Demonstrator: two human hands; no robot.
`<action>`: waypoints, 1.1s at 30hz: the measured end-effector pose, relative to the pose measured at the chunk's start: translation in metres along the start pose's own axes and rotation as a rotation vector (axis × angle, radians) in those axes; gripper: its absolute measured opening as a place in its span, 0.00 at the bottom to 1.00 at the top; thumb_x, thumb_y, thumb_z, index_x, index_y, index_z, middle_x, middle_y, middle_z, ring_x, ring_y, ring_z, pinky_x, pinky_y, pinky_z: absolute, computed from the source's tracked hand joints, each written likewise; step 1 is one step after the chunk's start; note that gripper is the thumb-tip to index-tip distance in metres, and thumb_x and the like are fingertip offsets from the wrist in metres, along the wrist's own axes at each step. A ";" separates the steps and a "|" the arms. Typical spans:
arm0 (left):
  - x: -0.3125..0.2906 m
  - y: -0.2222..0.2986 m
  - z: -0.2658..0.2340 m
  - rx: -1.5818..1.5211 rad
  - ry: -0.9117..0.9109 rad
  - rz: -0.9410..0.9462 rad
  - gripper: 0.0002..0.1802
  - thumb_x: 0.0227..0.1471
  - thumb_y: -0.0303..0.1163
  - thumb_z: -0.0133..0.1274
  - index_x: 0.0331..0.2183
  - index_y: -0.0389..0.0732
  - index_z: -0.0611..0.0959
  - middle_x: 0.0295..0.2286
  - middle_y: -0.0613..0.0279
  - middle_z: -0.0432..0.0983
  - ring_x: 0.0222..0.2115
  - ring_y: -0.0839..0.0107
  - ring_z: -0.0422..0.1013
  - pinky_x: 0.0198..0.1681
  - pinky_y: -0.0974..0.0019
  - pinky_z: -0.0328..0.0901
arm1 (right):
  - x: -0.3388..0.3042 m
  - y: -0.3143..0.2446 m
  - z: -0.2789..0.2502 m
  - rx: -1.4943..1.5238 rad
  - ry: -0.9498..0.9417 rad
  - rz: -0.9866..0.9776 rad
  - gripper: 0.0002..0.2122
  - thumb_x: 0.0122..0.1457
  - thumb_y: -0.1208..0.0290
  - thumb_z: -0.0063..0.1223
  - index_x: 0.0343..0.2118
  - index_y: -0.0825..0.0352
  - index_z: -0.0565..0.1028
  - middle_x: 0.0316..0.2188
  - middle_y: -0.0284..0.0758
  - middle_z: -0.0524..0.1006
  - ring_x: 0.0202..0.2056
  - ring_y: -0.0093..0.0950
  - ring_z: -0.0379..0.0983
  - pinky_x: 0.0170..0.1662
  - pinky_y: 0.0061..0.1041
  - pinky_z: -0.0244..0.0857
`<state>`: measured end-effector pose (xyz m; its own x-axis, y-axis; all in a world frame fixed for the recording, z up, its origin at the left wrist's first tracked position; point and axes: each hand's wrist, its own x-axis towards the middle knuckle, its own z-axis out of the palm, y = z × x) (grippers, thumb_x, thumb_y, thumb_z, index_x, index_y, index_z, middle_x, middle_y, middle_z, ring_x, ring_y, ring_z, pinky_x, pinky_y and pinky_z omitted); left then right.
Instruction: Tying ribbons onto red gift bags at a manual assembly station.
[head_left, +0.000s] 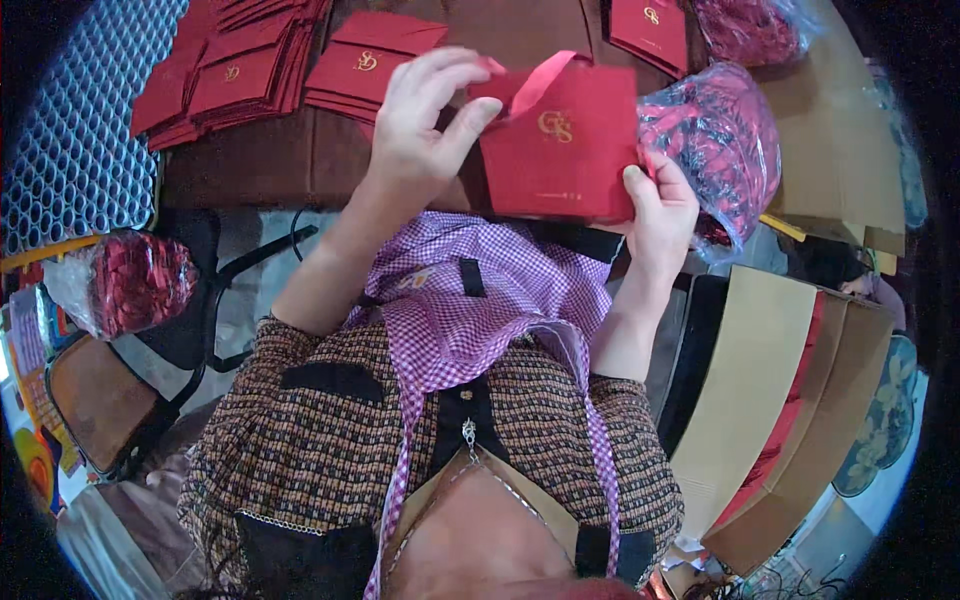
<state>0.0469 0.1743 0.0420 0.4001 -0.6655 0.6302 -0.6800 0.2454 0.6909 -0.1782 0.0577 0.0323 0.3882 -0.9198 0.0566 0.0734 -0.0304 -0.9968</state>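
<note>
A flat red paper bag (560, 150) with a gold emblem is held up over the near side of the table. My right hand (665, 205) pinches its lower right edge between thumb and fingers. A lighter red ribbon (548, 82) arches over the bag's upper left part. My left hand (430, 115) is at that upper left corner, fingers curled, with a bit of ribbon at the fingertips. Exactly how the thumb and fingers meet the ribbon is partly hidden.
Stacked red bags (235, 75) cover the table's left, with another pile (375, 60) beside them and more (650, 30) at the far right. Plastic-wrapped red bundles (715, 150) lie right of my hands. An open cardboard box (750, 370) stands at my right, a chair (110, 390) at left.
</note>
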 end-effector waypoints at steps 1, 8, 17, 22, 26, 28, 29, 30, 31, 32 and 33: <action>0.001 0.001 0.001 0.166 0.083 0.130 0.16 0.43 0.31 0.61 0.35 0.34 0.79 0.37 0.53 0.73 0.39 0.58 0.69 0.43 0.61 0.64 | 0.000 0.008 -0.001 -0.023 0.004 -0.003 0.11 0.51 0.84 0.54 0.40 0.73 0.75 0.34 0.31 0.76 0.34 0.19 0.71 0.41 0.18 0.66; 0.016 -0.021 0.019 0.198 -0.308 0.024 0.29 0.43 0.45 0.59 0.43 0.34 0.76 0.41 0.51 0.72 0.41 0.57 0.69 0.43 0.61 0.64 | -0.007 0.024 0.002 -0.224 -0.111 -0.016 0.11 0.52 0.82 0.52 0.40 0.73 0.75 0.32 0.30 0.76 0.33 0.16 0.70 0.39 0.15 0.65; 0.032 -0.083 0.016 -0.351 -0.596 -0.704 0.12 0.50 0.33 0.53 0.33 0.35 0.81 0.21 0.62 0.77 0.22 0.73 0.72 0.26 0.72 0.68 | 0.011 0.049 -0.017 -0.037 -0.263 0.278 0.11 0.52 0.82 0.50 0.40 0.76 0.74 0.32 0.35 0.78 0.31 0.21 0.74 0.38 0.19 0.68; 0.017 -0.063 0.021 0.251 -0.268 -0.088 0.11 0.48 0.32 0.55 0.33 0.36 0.81 0.29 0.55 0.75 0.33 0.64 0.71 0.37 0.66 0.66 | 0.009 0.055 -0.013 0.025 -0.195 0.375 0.11 0.52 0.81 0.50 0.40 0.76 0.74 0.32 0.36 0.78 0.30 0.22 0.75 0.36 0.19 0.69; -0.004 -0.043 0.038 0.079 -0.520 -0.295 0.12 0.46 0.33 0.57 0.31 0.34 0.80 0.22 0.60 0.72 0.24 0.71 0.68 0.31 0.68 0.64 | 0.011 0.061 -0.011 -0.001 -0.217 0.362 0.11 0.51 0.81 0.50 0.39 0.76 0.74 0.33 0.37 0.78 0.30 0.22 0.75 0.36 0.19 0.69; -0.011 -0.044 0.043 0.061 -0.569 -0.436 0.12 0.46 0.32 0.57 0.31 0.32 0.80 0.21 0.61 0.71 0.24 0.74 0.67 0.30 0.69 0.63 | 0.011 0.065 -0.008 -0.152 -0.201 0.360 0.12 0.52 0.79 0.51 0.40 0.76 0.74 0.33 0.36 0.78 0.32 0.22 0.75 0.38 0.20 0.69; -0.017 -0.052 0.047 0.021 -0.549 -0.473 0.13 0.46 0.32 0.57 0.31 0.31 0.79 0.21 0.63 0.70 0.23 0.76 0.66 0.29 0.69 0.63 | 0.009 0.066 -0.006 -0.153 -0.202 0.363 0.12 0.52 0.79 0.51 0.40 0.76 0.74 0.33 0.36 0.78 0.32 0.22 0.75 0.38 0.20 0.69; -0.021 -0.058 0.050 -0.019 -0.529 -0.510 0.13 0.46 0.31 0.57 0.31 0.30 0.79 0.21 0.65 0.70 0.23 0.78 0.65 0.28 0.70 0.62 | 0.007 0.066 -0.003 -0.391 -0.208 0.175 0.12 0.53 0.78 0.51 0.40 0.75 0.74 0.33 0.36 0.78 0.34 0.22 0.74 0.39 0.21 0.68; -0.022 -0.060 0.051 -0.020 -0.532 -0.513 0.13 0.46 0.31 0.57 0.31 0.30 0.79 0.21 0.65 0.70 0.23 0.78 0.65 0.28 0.70 0.62 | 0.005 0.065 0.001 -0.625 -0.209 -0.016 0.12 0.53 0.77 0.51 0.41 0.75 0.74 0.34 0.36 0.78 0.35 0.23 0.74 0.40 0.21 0.67; -0.022 -0.063 0.051 -0.070 -0.565 -0.567 0.13 0.46 0.31 0.56 0.31 0.30 0.79 0.21 0.66 0.70 0.23 0.79 0.64 0.27 0.70 0.62 | 0.002 0.062 0.008 -0.555 -0.134 -0.017 0.10 0.54 0.75 0.52 0.39 0.73 0.75 0.34 0.36 0.78 0.36 0.23 0.73 0.41 0.22 0.66; -0.023 -0.065 0.052 -0.120 -0.597 -0.621 0.12 0.46 0.30 0.56 0.31 0.30 0.79 0.21 0.67 0.71 0.23 0.80 0.64 0.27 0.71 0.62 | 0.003 0.064 0.007 -0.554 -0.134 -0.013 0.10 0.54 0.75 0.52 0.39 0.73 0.75 0.34 0.36 0.78 0.36 0.23 0.73 0.41 0.22 0.66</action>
<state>0.0502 0.1372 -0.0362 0.2652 -0.9538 -0.1415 -0.3625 -0.2346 0.9020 -0.1656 0.0561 -0.0310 0.5061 -0.8616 0.0392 -0.4004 -0.2749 -0.8741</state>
